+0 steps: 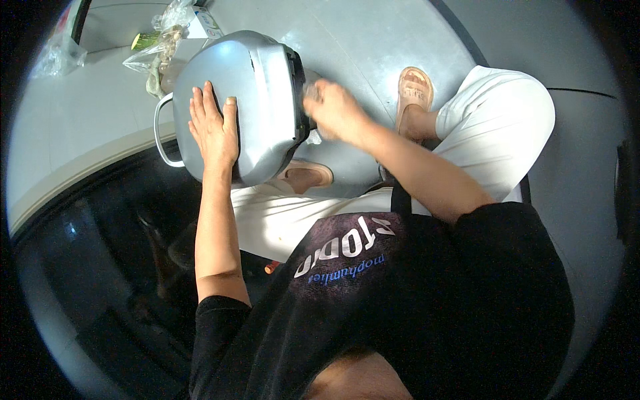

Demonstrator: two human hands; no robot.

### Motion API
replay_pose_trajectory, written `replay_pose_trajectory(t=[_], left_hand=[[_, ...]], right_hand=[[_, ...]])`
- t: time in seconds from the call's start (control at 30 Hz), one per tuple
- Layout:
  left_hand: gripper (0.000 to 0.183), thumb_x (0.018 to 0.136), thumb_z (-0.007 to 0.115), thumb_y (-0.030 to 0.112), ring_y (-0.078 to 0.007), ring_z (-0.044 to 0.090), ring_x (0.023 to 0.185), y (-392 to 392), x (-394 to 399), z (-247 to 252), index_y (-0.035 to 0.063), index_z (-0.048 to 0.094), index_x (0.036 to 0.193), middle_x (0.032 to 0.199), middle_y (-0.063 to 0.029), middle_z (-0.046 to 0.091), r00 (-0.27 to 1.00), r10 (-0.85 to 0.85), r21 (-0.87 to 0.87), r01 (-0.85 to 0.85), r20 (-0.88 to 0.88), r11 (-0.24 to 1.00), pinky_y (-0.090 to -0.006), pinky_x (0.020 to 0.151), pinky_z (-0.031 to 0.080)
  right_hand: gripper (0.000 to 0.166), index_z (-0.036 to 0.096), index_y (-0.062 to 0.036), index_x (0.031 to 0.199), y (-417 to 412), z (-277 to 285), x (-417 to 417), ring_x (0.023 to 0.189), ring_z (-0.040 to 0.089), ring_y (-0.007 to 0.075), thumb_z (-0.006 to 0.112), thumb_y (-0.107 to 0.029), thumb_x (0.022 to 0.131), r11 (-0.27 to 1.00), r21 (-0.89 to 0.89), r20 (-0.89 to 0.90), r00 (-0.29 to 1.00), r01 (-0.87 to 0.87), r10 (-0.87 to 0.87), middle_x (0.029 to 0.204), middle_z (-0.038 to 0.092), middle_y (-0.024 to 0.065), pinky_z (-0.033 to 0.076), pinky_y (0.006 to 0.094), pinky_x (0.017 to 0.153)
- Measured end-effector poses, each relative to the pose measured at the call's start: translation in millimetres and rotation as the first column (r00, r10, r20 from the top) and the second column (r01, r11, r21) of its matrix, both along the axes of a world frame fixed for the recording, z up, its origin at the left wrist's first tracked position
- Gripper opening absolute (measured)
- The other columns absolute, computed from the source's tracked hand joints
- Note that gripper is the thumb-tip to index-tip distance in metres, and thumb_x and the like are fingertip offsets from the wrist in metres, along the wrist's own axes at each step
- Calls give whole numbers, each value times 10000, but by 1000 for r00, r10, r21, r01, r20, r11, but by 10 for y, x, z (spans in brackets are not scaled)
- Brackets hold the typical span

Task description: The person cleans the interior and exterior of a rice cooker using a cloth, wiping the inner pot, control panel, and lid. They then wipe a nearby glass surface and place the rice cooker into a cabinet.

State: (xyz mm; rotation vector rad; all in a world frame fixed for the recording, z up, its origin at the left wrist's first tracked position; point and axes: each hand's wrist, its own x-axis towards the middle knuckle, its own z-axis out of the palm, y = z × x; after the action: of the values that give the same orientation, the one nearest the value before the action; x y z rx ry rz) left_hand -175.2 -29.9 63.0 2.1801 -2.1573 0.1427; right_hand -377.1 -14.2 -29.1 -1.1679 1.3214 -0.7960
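A silver-grey rounded appliance housing (260,110), perhaps a rice cooker, stands before me with a carry handle (159,130) on its left side. My left hand (215,125) lies flat on its smooth surface, fingers spread. Close to the dark edge (300,100) on the right, my right hand (337,107) is bent and blurred. Its fingers pinch a small whitish crumpled wad (312,92), whose material I cannot make out. The side of the housing facing my right hand is mostly hidden.
Clear plastic bags (172,37) with produce and a white printed box (204,22) lie beyond the housing. Another plastic bag (60,55) is at far left. My sandalled feet (415,90) rest on the grey tiled floor (345,45). A dark glossy panel (110,240) lies at lower left.
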Motion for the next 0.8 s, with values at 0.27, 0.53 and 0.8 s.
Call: replay_pose_trajectory(t=[0.27,0.53,0.8], left_hand=[[640,895,410,484,-338,178,1376,12,58,-13,132,299,1418,1478,-173,225,999,1,-16,-2,-44,1000,-527,1098,120],[667,877,419,509,-343,192,1371,-16,44,-6,126,313,1412,1473,-179,239,999,-2,-47,0,-48,999,-534,1093,125],[690,870,404,545,-346,188,1373,-41,46,-41,122,322,1409,1474,-185,234,999,-1,-64,-2,-54,998,-543,1090,124]], right_hand=[[359,624,6,1000,477,273,-35,743,625,216,591,-293,805,926,72,131,924,-371,360,816,648,148,497,343,682],[281,605,5,980,94,-50,-266,707,595,173,551,-245,862,956,286,503,840,63,-205,781,625,106,478,330,631],[270,565,0,920,534,-137,415,701,531,177,438,-238,905,874,441,600,657,205,-457,765,548,80,438,331,655]])
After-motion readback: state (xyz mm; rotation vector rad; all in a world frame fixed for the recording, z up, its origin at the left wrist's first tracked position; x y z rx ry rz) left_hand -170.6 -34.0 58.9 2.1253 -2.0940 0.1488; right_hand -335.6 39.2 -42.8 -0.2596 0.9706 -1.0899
